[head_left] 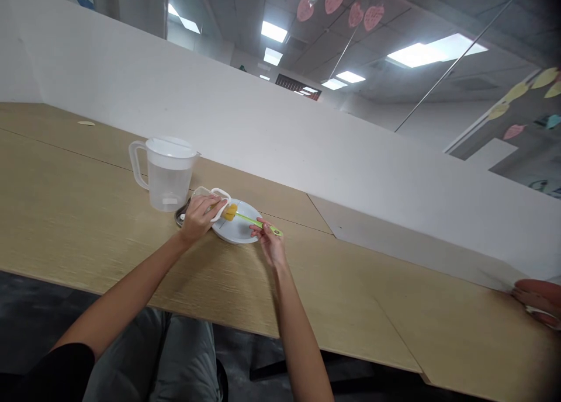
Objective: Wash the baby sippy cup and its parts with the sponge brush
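Note:
My left hand [200,218] is closed around a clear container with a white rim [222,196], tipped on its side above a plate. In my right hand [268,238] is a sponge brush [249,218] with a thin green handle and a yellow head. The yellow head sits at the container's mouth; whether part of it is inside I cannot tell. Beneath both lies a round white plate [239,234] on the table. A dark rounded object [179,216] beside the plate is partly hidden by my left hand.
A translucent lidded pitcher [169,183] stands left of the plate on the wooden table [87,215]. Behind runs a low white partition [263,139] with glass above it. A small pale piece [86,123] lies at the far left, and a reddish object [539,294] at the right edge.

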`<state>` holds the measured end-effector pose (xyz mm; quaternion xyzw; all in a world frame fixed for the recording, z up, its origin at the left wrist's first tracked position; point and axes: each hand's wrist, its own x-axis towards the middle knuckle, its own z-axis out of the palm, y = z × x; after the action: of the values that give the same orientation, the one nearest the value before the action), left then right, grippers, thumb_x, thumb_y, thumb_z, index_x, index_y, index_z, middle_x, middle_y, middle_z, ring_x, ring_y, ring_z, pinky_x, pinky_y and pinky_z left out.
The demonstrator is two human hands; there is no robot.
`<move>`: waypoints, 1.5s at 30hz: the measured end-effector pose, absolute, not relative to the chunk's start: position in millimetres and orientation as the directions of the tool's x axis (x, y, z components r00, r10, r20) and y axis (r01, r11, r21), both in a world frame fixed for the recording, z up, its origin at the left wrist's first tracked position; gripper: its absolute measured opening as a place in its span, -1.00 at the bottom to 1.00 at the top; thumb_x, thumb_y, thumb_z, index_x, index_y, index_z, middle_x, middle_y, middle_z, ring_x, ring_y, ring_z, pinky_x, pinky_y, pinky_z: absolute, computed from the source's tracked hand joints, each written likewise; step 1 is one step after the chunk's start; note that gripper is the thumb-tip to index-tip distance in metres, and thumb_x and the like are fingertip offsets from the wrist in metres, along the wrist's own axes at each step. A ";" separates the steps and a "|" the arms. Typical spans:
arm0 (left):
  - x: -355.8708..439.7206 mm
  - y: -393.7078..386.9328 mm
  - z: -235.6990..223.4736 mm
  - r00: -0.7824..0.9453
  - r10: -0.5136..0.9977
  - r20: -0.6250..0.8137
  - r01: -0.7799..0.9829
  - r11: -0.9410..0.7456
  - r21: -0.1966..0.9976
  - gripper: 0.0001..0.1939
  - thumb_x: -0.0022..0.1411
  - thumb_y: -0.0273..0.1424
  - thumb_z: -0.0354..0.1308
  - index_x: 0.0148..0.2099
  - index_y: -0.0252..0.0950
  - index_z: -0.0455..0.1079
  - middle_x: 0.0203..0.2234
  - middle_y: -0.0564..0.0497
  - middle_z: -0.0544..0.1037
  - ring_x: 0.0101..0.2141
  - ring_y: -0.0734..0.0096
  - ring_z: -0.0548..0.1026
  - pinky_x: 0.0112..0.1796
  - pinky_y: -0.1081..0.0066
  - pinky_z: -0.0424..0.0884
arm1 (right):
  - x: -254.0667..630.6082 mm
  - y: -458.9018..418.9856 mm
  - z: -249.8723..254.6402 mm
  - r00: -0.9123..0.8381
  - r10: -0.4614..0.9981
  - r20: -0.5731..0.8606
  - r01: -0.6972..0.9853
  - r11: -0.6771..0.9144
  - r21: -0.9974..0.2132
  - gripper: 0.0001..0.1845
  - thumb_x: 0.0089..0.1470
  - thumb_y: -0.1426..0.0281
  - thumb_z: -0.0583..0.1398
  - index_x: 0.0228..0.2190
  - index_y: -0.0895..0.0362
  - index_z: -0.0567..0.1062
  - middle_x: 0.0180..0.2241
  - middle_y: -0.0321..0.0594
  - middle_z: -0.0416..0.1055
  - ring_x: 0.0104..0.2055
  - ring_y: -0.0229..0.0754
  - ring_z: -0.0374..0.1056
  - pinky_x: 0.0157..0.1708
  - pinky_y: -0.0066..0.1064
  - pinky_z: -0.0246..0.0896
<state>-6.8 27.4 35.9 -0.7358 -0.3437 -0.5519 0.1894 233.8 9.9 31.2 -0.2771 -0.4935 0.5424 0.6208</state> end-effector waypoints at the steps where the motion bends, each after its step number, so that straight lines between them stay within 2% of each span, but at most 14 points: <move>1: -6.3 27.2 36.3 0.142 0.293 0.946 0.719 -0.687 0.105 -0.73 0.29 -0.32 0.13 0.02 -0.11 0.51 -0.15 -0.12 0.59 -0.06 0.17 0.51 0.01 0.19 0.36 | 233.3 9.2 31.6 -0.087 0.946 0.311 -0.404 0.252 -0.879 -0.63 -0.09 0.18 0.36 -0.27 0.15 0.57 -0.44 -0.17 0.58 -0.47 -0.20 0.44 -0.34 -0.31 0.41; 6: -4.7 25.1 38.7 0.094 0.334 0.938 0.705 -0.688 0.175 -0.73 0.26 -0.29 0.18 0.00 -0.08 0.52 -0.17 -0.12 0.58 -0.08 0.17 0.51 0.01 0.20 0.34 | 233.8 6.2 34.3 -0.121 0.945 0.304 -0.433 0.226 -0.873 -0.62 -0.12 0.18 0.38 -0.27 0.15 0.58 -0.44 -0.19 0.58 -0.48 -0.20 0.45 -0.34 -0.32 0.42; 10: -1.2 21.6 38.9 0.105 0.332 0.937 0.723 -0.673 0.158 -0.73 0.28 -0.29 0.16 0.01 -0.10 0.51 -0.17 -0.12 0.58 -0.08 0.18 0.51 0.00 0.21 0.32 | 231.0 4.1 34.7 -0.155 0.940 0.305 -0.447 0.208 -0.870 -0.58 -0.16 0.17 0.41 -0.26 0.15 0.58 -0.44 -0.19 0.58 -0.48 -0.21 0.45 -0.36 -0.34 0.41; 14: 7.2 16.4 37.9 0.252 0.316 0.915 0.676 -0.734 0.068 -0.73 0.33 -0.39 0.08 0.02 -0.11 0.49 -0.18 -0.10 0.59 -0.07 0.23 0.52 -0.02 0.25 0.34 | 224.9 2.6 33.6 -0.234 0.928 0.290 -0.415 0.174 -0.893 -0.57 -0.18 0.19 0.43 -0.26 0.17 0.59 -0.44 -0.17 0.58 -0.48 -0.19 0.45 -0.33 -0.29 0.41; 18: 13.5 13.1 38.6 0.358 0.226 0.906 0.664 -0.744 -0.076 -0.69 0.34 -0.48 0.05 0.07 -0.15 0.45 -0.15 -0.10 0.59 -0.08 0.27 0.52 -0.06 0.27 0.38 | 226.6 1.7 35.9 -0.223 0.937 0.270 -0.408 0.162 -0.898 -0.55 -0.16 0.14 0.41 -0.26 0.17 0.58 -0.44 -0.16 0.58 -0.51 -0.22 0.41 -0.38 -0.33 0.37; 22: 11.7 13.3 40.5 0.366 0.175 0.914 0.740 -0.650 -0.171 -0.68 0.33 -0.38 0.11 0.12 -0.24 0.41 -0.17 -0.14 0.58 -0.10 0.23 0.51 -0.06 0.25 0.36 | 233.8 1.3 40.9 -0.174 0.943 0.283 -0.381 0.201 -0.903 -0.53 -0.22 0.11 0.42 -0.28 0.11 0.57 -0.52 -0.25 0.53 -0.55 -0.26 0.35 -0.46 -0.40 0.31; 27: 7.9 14.0 41.3 0.356 0.189 0.915 0.812 -0.547 -0.203 -0.62 0.29 -0.27 0.16 0.11 -0.28 0.41 -0.18 -0.16 0.58 -0.18 0.22 0.52 -0.13 0.25 0.32 | 235.6 5.0 40.7 -0.023 0.948 0.317 -0.209 0.305 -0.929 -0.50 -0.35 0.16 0.47 -0.33 0.08 0.52 -0.55 -0.34 0.50 -0.58 -0.27 0.34 -0.48 -0.40 0.30; 33: 8.0 15.1 40.3 0.338 0.232 0.912 0.813 -0.560 -0.159 -0.58 0.27 -0.23 0.17 0.12 -0.27 0.40 -0.16 -0.16 0.57 -0.16 0.20 0.51 -0.15 0.25 0.29 | 231.8 7.8 36.4 0.150 0.899 0.412 0.030 0.412 -0.911 -0.57 -0.30 0.13 0.43 -0.42 0.15 0.54 -0.51 -0.25 0.50 -0.55 -0.24 0.37 -0.50 -0.39 0.31; 36: 7.6 15.6 40.2 0.340 0.233 0.911 0.821 -0.546 -0.166 -0.58 0.28 -0.23 0.17 0.13 -0.28 0.39 -0.15 -0.17 0.57 -0.16 0.20 0.50 -0.16 0.25 0.27 | 231.9 5.2 35.5 0.196 0.802 0.564 0.188 0.534 -0.825 -0.61 -0.23 0.13 0.41 -0.43 0.15 0.56 -0.35 -0.14 0.53 -0.36 -0.16 0.44 -0.46 -0.38 0.37; 39: 6.8 15.5 40.3 0.345 0.235 0.909 0.827 -0.534 -0.176 -0.57 0.28 -0.22 0.16 0.13 -0.29 0.38 -0.15 -0.17 0.57 -0.17 0.19 0.50 -0.16 0.24 0.27 | 232.5 2.7 32.6 0.193 0.634 0.749 0.383 0.654 -0.652 -0.69 -0.09 0.15 0.36 -0.39 0.13 0.57 -0.29 -0.12 0.51 -0.27 -0.15 0.43 -0.45 -0.40 0.38; 42: 5.9 15.5 40.6 0.347 0.235 0.908 0.840 -0.509 -0.189 -0.58 0.30 -0.21 0.14 0.12 -0.30 0.39 -0.15 -0.17 0.58 -0.19 0.20 0.49 -0.17 0.24 0.26 | 233.8 2.6 27.5 0.085 0.470 0.879 0.535 0.722 -0.438 -0.79 0.06 0.23 0.29 -0.33 0.11 0.58 -0.30 -0.13 0.48 -0.33 -0.21 0.40 -0.52 -0.44 0.33; 45: 5.7 15.5 41.4 0.338 0.234 0.912 0.853 -0.485 -0.192 -0.61 0.31 -0.23 0.12 0.11 -0.30 0.40 -0.16 -0.16 0.58 -0.19 0.21 0.49 -0.18 0.25 0.26 | 236.0 4.7 23.3 -0.074 0.367 0.927 0.623 0.743 -0.245 -0.83 0.12 0.28 0.26 -0.27 0.09 0.58 -0.27 -0.12 0.48 -0.29 -0.20 0.41 -0.50 -0.43 0.32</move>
<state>5.7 15.5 41.4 -0.7393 -0.3677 -0.4424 0.3499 236.0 4.7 23.3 -0.3417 -0.7247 -0.1087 0.5885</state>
